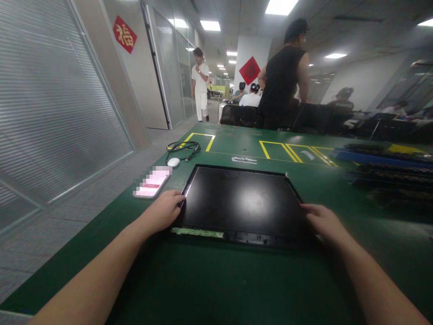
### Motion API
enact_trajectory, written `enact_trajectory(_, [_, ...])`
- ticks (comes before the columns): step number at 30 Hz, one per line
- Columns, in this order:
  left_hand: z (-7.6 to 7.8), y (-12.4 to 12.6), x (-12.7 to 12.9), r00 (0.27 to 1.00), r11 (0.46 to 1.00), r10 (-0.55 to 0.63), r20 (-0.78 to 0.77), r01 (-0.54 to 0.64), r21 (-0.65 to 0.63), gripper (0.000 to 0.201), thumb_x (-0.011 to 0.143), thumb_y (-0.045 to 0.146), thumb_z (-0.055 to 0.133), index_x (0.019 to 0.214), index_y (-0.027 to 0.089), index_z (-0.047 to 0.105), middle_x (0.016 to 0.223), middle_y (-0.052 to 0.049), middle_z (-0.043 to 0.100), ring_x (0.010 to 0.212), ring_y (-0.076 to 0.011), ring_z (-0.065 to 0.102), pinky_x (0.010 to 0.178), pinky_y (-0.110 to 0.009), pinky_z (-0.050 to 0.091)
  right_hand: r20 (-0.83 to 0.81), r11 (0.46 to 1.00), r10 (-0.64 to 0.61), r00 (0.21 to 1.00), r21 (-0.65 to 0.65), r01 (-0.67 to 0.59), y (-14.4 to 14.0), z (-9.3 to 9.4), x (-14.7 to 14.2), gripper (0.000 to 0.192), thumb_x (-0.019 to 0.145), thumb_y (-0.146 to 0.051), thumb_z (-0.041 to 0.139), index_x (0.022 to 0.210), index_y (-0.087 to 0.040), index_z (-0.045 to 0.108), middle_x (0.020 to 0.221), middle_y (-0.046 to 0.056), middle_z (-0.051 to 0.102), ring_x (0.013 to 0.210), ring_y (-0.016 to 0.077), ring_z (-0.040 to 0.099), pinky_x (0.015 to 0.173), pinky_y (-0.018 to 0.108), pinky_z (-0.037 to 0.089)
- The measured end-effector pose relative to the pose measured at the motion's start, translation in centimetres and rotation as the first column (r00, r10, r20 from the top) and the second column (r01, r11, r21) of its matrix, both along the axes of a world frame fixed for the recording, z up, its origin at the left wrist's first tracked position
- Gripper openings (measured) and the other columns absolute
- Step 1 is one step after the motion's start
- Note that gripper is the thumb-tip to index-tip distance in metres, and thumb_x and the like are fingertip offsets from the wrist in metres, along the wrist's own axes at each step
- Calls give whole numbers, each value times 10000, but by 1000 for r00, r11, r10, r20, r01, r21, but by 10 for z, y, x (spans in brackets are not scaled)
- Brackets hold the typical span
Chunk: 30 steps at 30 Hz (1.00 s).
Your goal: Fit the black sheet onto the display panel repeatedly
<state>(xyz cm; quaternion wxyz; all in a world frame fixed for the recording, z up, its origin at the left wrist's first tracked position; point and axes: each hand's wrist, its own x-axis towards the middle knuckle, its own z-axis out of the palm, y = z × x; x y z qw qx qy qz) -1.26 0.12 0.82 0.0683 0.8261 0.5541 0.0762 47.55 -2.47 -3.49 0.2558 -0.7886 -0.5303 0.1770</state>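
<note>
A flat black LCD screen panel (216, 194) with a thin dark frame lies between my hands, its glossy face up. Along its near edge, on the left, runs a green circuit board strip (198, 233). My left hand (166, 208) is closed on the panel's left edge, thumb on the rim. At the opposite edge my right hand (323, 221) grips the right side, with its lower fingers hidden under or behind the panel. Whether the near edge is lifted off the green table (216, 284) I cannot tell.
Left of the panel lie a phone (152, 183), a white oval object (173, 162) and a coiled black cable (189, 149). Beyond it is a small label strip (244, 160). Dark stacked parts (389, 174) fill the right side. A person (282, 76) stands behind the table.
</note>
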Motion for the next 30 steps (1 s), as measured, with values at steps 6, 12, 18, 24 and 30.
enact_trajectory(6, [-4,2,-8,999,1000,-9,46,9,-18,429,824,215,452,1164,155,707,1246,-168,644,1163,-334,592,1043,-473,435,-56,1000,-7,998,19,8,0,-5,3,463,697,-157,541,1116,-174,735,997,101,734,824,210,671,729,308,516])
enact_trajectory(12, [-9,-4,-10,992,997,-48,120,56,-62,680,831,551,583,1412,206,509,1558,-176,343,1404,-385,344,1105,-545,334,-95,1000,-6,995,-20,4,0,-8,4,487,730,-176,526,1185,-161,700,1049,108,721,829,199,675,722,295,512])
enact_trajectory(18, [-1,-6,-7,964,966,-202,171,225,-130,576,801,466,684,1342,297,580,1560,-106,365,1411,-340,345,1110,-509,341,-75,1000,-7,997,-9,7,0,-7,2,487,721,-161,528,1174,-161,706,1044,99,730,844,202,675,732,292,508])
enact_trajectory(24, [2,-4,-8,944,950,-242,225,278,-141,575,821,342,678,1379,320,537,1531,-75,425,1368,-304,426,1085,-472,386,-96,1000,7,995,-4,-8,2,-13,6,510,723,-171,517,1204,-155,689,1072,103,729,859,201,684,725,276,506])
enact_trajectory(30, [-2,-4,-10,907,925,-327,265,365,-107,476,857,307,649,1328,326,582,1523,-62,439,1359,-290,442,1086,-459,392,-105,1000,6,995,25,-3,2,-15,5,502,690,-155,538,1158,-173,718,995,89,746,851,207,684,745,282,504])
